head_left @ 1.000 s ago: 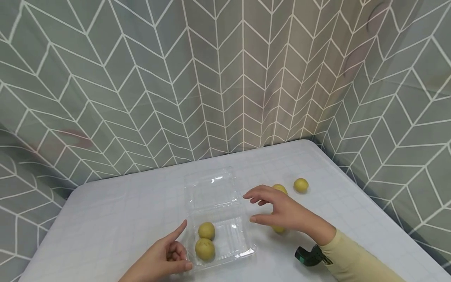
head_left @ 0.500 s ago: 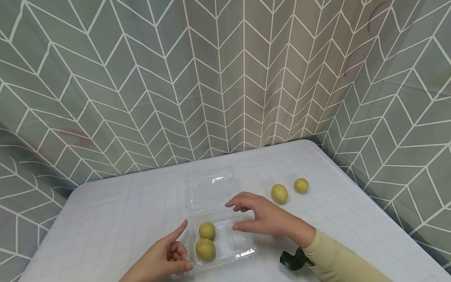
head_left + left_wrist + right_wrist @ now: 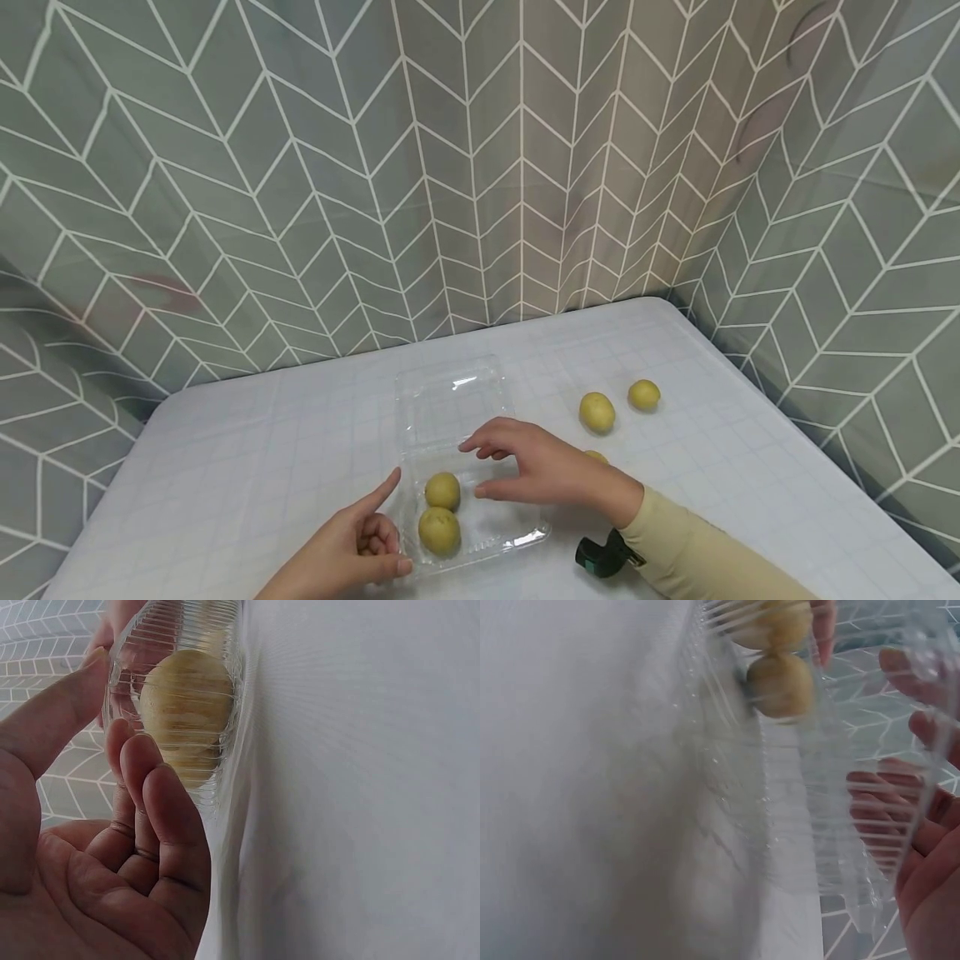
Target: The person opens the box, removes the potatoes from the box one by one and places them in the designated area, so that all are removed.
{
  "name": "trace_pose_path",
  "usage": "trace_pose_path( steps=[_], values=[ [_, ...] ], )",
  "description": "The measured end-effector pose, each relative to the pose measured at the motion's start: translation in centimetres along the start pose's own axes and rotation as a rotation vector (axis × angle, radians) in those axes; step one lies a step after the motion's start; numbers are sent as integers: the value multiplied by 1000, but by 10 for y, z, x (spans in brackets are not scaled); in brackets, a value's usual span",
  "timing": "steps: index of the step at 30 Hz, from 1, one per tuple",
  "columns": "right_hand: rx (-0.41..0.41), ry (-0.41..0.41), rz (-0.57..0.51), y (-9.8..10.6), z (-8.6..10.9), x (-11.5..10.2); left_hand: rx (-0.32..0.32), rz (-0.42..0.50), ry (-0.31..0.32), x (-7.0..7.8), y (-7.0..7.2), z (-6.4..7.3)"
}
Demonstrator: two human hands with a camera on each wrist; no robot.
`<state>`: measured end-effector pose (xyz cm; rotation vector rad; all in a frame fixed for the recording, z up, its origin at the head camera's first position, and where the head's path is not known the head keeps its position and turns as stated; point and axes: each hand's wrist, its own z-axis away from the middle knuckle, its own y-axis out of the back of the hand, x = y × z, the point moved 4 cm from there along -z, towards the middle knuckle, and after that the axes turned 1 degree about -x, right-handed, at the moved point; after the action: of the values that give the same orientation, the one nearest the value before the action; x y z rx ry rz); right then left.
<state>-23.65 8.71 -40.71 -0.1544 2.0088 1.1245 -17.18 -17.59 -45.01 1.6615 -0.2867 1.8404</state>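
Observation:
A clear plastic clamshell tray (image 3: 517, 533) lies open on the white table, its lid (image 3: 453, 400) folded back. Two yellow-green round fruits (image 3: 442, 491) (image 3: 438, 531) sit in the tray's left half. My left hand (image 3: 390, 525) holds the tray's front left corner, index finger along the left wall and thumb at the front rim. In the left wrist view the thumb and curled fingers (image 3: 157, 795) lie against the ribbed wall, with a fruit (image 3: 187, 697) behind it. My right hand (image 3: 472, 468) hovers over the tray's empty right half, fingers loosely bent and holding nothing.
Three more fruits lie on the table (image 3: 225, 467) to the right: two further back (image 3: 597, 412) (image 3: 644, 394) and one (image 3: 597, 457) partly hidden behind my right wrist. A grey chevron curtain (image 3: 300, 208) closes off the back and both sides.
My right hand has moved left, from over the loose fruits to above the tray, with nothing in it. The left hand and the tray have stayed put.

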Motion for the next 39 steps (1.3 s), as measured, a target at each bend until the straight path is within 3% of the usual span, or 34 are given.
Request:
trace_pose_path(
  steps=[15,31,39],
  values=[
    [-57,-27,121,-15,-14,0,-2,23,21,-1,0,0],
    [-130,-42,432,-33,-14,-1,-13,21,-17,0,-1,-1],
    [-185,-31,489,-35,-15,-4,-14,40,11,-2,-1,-1]
  ],
)
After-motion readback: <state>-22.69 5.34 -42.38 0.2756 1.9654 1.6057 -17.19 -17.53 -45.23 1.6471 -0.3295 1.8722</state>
